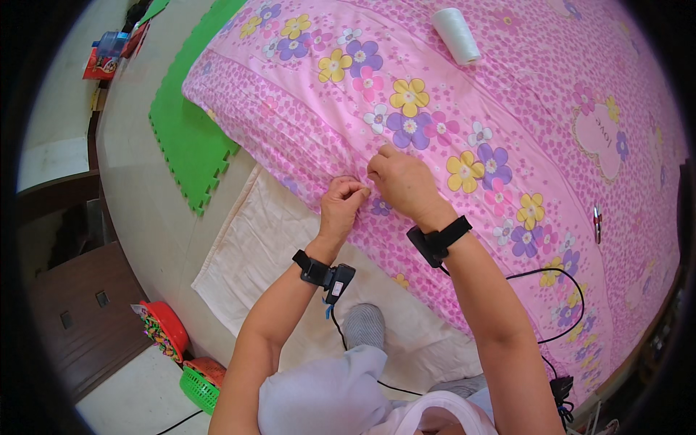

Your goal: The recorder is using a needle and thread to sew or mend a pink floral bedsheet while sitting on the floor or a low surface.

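A pink quilt (304,103) printed with flowers spreads out in front of me. At its near edge my left hand (343,204) pinches the quilt's fabric between thumb and fingers. Close beside it, slightly higher and to the right, my right hand (399,182) has its fingertips together over the fabric; whether it holds a needle or thread is too small to tell. A cone of white thread (457,37) lies on the quilt at the top. Farther right rests a small pair of thread snips or similar tool (597,224) with a red part.
A cream pad (272,239) lies under my feet, beside a green foam mat (190,136). Black cables (582,304) run from the wrist devices, one across the quilt. A red basin (166,326) and a green basket (198,389) stand at lower left.
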A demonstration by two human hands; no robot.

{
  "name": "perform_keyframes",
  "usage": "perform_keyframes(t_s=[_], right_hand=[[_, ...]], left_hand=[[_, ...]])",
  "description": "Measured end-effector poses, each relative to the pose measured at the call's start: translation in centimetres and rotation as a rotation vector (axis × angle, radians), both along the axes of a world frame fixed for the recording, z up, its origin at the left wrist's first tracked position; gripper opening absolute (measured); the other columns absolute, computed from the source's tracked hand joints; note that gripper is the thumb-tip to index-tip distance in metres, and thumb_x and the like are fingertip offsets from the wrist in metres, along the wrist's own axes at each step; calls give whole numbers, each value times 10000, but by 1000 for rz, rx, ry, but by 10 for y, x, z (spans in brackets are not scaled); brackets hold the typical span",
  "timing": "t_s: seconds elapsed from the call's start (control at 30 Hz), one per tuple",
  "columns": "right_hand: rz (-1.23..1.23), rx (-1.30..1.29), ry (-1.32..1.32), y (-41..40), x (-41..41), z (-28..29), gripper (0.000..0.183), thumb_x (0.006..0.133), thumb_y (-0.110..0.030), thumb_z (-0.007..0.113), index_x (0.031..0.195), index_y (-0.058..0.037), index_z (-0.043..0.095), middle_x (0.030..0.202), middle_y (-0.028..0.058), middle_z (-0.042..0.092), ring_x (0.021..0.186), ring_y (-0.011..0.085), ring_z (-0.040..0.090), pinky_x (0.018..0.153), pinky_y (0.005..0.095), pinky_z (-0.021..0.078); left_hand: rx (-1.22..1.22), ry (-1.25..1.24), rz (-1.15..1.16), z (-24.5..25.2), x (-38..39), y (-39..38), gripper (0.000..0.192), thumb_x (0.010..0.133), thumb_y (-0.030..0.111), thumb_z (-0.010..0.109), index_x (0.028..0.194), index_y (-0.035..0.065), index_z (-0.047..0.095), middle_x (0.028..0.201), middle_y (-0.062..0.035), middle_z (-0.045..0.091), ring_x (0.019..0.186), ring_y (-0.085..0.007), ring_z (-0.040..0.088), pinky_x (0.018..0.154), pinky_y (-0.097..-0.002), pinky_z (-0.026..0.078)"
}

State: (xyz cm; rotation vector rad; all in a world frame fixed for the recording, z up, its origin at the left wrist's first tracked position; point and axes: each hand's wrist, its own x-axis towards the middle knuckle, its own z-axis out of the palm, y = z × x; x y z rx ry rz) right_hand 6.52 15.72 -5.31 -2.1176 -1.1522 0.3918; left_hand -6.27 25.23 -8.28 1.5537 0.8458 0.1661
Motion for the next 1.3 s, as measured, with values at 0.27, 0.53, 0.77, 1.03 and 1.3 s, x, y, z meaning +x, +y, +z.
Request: perform_keyframes(t_s=[0.27,0.53,0.77,1.03,1.3], right_hand=[[-234,25,221,-14,-28,6,98,730,-134,586,760,-41,582,770,111,550,691,293,556,589,370,432],[-552,-31,830,-17,-56,-5,121,749,-128,595,768,-9,608,685,124,596,599,214,562,562,307,430],[-668,169,1093,-15,-76,-14,152,755,-152,602,766,0,613,639,55,589,569,100,520,541,256,416],[-654,34,736,-19,-77,-22,137,744,-137,581,756,-3,603,679,137,584,627,249,566,591,337,437],[-569,-33,518,-16,-78,-19,113,729,-130,584,731,-17,595,772,153,574,736,314,557,650,395,434]], left_hand=[[9,-41,48,-5,0,-3,37,746,20,608,775,-1,616,918,-21,504,797,-86,484,678,-202,393],[63,-64,77,-9,-2,-6,42,741,30,617,774,5,620,903,-26,509,741,-85,489,632,-203,404],[1,-57,106,-6,-1,-9,22,752,16,605,767,3,615,936,-21,502,777,-82,481,657,-201,395],[-50,-65,60,-3,-3,-2,29,750,13,606,778,6,611,938,-21,498,842,-88,472,720,-199,381],[-154,-94,68,-3,-4,0,32,753,18,604,782,7,613,952,-17,495,868,-88,465,752,-209,375]])
